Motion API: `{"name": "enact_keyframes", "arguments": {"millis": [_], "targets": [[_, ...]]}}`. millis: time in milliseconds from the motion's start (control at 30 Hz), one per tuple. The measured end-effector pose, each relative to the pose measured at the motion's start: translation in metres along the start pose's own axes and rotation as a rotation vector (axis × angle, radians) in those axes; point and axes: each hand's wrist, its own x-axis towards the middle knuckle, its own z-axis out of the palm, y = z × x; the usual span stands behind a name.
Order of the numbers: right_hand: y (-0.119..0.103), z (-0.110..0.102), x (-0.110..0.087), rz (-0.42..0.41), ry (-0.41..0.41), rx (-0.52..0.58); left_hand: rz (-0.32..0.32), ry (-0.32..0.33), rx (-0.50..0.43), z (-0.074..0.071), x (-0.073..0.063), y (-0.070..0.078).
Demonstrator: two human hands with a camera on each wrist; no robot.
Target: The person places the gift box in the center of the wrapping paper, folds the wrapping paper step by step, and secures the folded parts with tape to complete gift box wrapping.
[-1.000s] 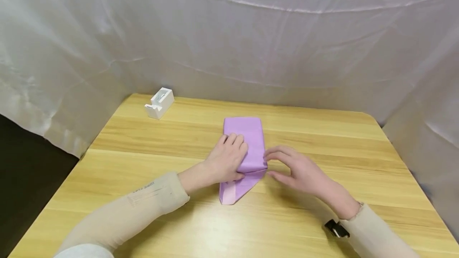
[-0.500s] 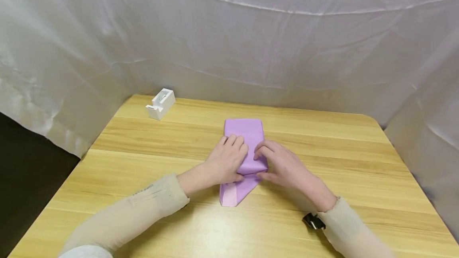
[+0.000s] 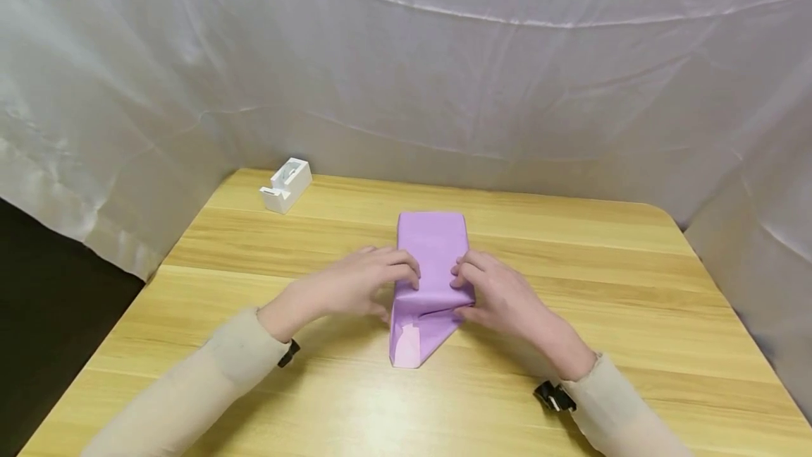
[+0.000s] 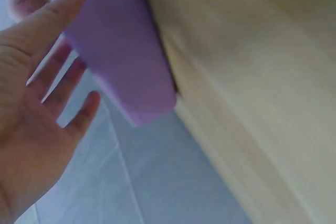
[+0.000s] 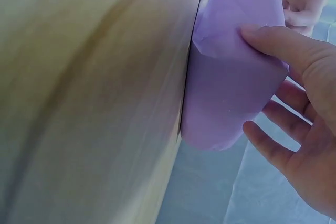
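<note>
A box wrapped in purple paper (image 3: 434,249) lies on the table, its long side pointing away from me. At its near end a paper flap (image 3: 438,330) sticks out, tapering, with a pale pink patch at the tip. My right hand (image 3: 507,298) holds the near right corner: the thumb presses on the folded end paper, the fingertips bend over the top. My left hand (image 3: 355,284) is at the left side, fingertips over the top edge and thumb lower, beside the flap. Its fingers look loose and spread in the left wrist view; whether they touch the box I cannot tell.
A white tape dispenser (image 3: 287,185) stands at the back left of the wooden table (image 3: 571,245). Grey cloth (image 3: 444,90) hangs behind and at the sides. Black clips or straps sit near both sleeve cuffs.
My right hand came in from the right onto the box's near corner. My left hand, which pressed on the box top, has lifted and drawn left. The flap's left side now stands partly raised.
</note>
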Motion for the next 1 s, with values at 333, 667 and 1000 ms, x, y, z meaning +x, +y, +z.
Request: {"name": "enact_keyframes", "arguments": {"millis": [333,667,1000], "targets": [[-0.002,0.001,0.001,0.002,0.000,-0.010,0.031,0.097,0.108,0.019,0.013,-0.001],[-0.004,0.002,0.002,0.004,0.013,-0.018,0.053,0.144,0.215,0.025,0.028,-0.004],[-0.006,0.002,-0.001,0.022,0.007,-0.025,-0.009,0.162,0.213,0.034,0.030,0.000]]}}
